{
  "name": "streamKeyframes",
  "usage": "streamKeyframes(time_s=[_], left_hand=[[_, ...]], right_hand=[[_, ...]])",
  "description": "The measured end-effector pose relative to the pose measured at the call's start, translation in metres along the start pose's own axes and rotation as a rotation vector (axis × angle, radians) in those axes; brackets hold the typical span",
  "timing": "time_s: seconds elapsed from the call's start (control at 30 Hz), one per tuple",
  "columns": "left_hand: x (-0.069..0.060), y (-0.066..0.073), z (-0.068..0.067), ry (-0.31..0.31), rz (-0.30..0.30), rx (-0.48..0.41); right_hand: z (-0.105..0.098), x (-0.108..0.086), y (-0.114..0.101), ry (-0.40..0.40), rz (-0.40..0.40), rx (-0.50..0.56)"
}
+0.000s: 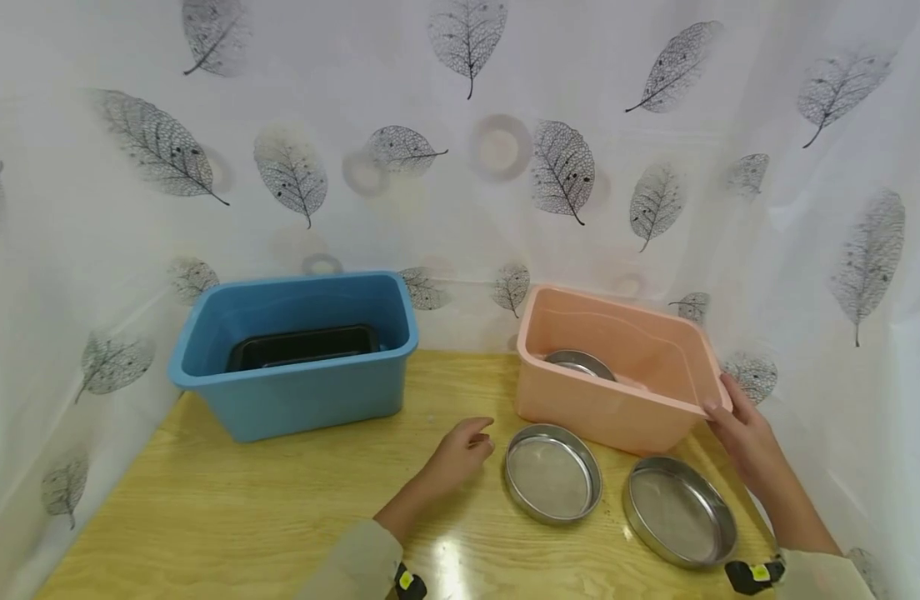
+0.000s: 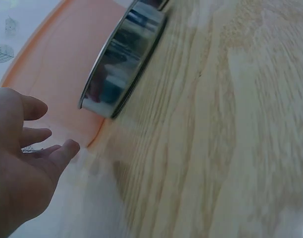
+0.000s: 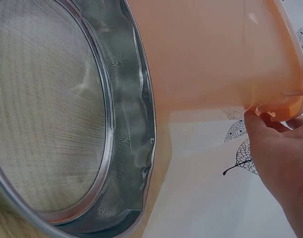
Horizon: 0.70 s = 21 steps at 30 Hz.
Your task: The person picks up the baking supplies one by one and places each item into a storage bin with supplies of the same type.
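My right hand (image 1: pixel 743 429) grips the right end of the pink plastic tub (image 1: pixel 602 412) by its rim; the right wrist view shows the thumb and fingers (image 3: pixel 263 126) at that rim. Inside the tub lies a round metal sieve (image 1: pixel 580 362), partly hidden by the front wall. My left hand (image 1: pixel 456 458) hovers over the table with loosely bent fingers and holds nothing. Just right of it lies a round sieve (image 1: pixel 553 473) with a shiny metal rim and fine mesh. A second such sieve (image 1: pixel 680 512) lies on the table below my right hand.
At the back left stands a blue plastic tub (image 1: pixel 317 400) with a black tray (image 1: pixel 306 347) inside. Both tubs stand on the wood-grain table (image 1: pixel 227 508). A white curtain with leaf prints (image 1: pixel 400 225) hangs behind and at both sides.
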State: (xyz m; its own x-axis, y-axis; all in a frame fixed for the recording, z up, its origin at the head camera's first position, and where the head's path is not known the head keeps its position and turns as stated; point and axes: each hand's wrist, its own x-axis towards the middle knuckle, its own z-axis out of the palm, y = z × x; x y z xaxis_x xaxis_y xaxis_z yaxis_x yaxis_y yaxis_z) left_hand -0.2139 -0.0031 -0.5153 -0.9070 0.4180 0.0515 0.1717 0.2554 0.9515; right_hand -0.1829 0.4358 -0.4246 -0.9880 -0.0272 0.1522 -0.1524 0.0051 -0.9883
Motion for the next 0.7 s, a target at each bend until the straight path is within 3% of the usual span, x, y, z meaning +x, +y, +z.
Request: streamKeyframes(time_s=[0.37, 0.53, 0.7], left_hand=[[0.006, -0.005, 0.029, -0.039, 0.002, -0.050], [0.007, -0.004, 0.036, -0.058, 0.036, -0.056], [0.008, -0.006, 0.039, -0.079, 0.010, -0.069]], right_hand=[[-0.003, -0.004, 0.005, -0.019, 0.002, -0.024], [-0.004, -0.004, 0.003, -0.019, 0.010, -0.041], [-0.004, 0.000, -0.002, -0.028, 0.020, -0.108]])
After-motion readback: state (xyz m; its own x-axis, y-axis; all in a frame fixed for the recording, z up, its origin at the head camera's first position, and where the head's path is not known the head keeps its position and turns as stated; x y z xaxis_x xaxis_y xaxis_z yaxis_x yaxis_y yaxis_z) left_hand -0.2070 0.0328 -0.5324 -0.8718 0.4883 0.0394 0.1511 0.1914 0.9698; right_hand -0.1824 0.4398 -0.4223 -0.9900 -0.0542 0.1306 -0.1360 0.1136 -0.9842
